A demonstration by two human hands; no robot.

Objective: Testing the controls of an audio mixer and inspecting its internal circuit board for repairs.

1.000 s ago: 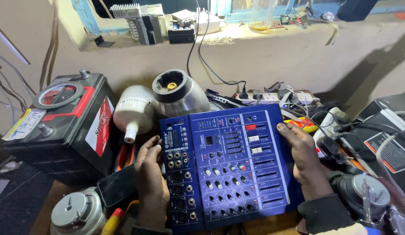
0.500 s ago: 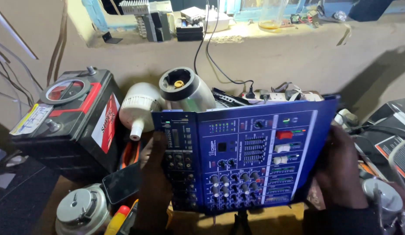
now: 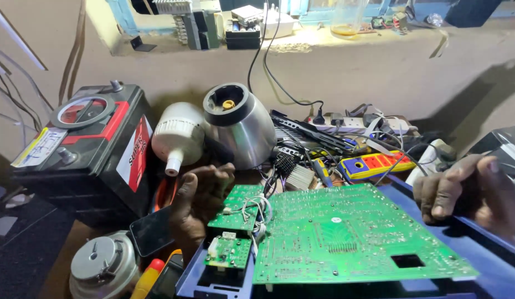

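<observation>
Hands are gripping a blue mixer chassis (image 3: 479,266) that is lying face down in the lower right of the frame, its green circuit board (image 3: 351,235) facing up. The left hand (image 3: 199,194) is sitting at the left edge of the chassis, fingers half curled and spread, palm against the side beside two smaller green boards (image 3: 235,207); whether it is clamping the edge I cannot tell. The right hand (image 3: 468,188) is wrapping its fingers over the chassis's right rim, closed on it. Thin wires (image 3: 257,213) are running between the small boards and the large one. Just above the left hand a silver blender base (image 3: 241,127) and a white bulb-shaped housing (image 3: 177,135) are lying on their sides. A black car battery (image 3: 83,147) is standing at the left. A yellow and blue tool (image 3: 374,165) is lying among cables near the centre right. A round grey motor (image 3: 102,266) is sitting at the lower left.
</observation>
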